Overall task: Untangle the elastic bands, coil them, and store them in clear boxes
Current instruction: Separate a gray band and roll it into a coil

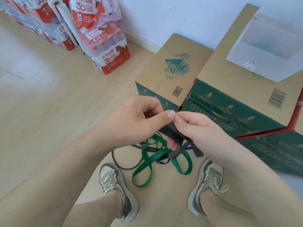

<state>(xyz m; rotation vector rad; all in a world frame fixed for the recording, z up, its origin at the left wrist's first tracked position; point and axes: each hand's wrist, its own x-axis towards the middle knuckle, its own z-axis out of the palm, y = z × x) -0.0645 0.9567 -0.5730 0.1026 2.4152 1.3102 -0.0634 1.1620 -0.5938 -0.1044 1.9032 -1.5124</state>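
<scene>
Together, the left hand [139, 115] and right hand [201, 128] pinch a dark elastic band [172, 135], thumbs touching; below the fingers [170, 114], a green band [147, 163] lies looped on the floor [49, 104] between 2 shoes.

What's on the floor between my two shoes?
In the head view, loops of the green band lie between the left shoe and the right shoe, with a thin dark band curving beside them on the bare wood floor.
</scene>
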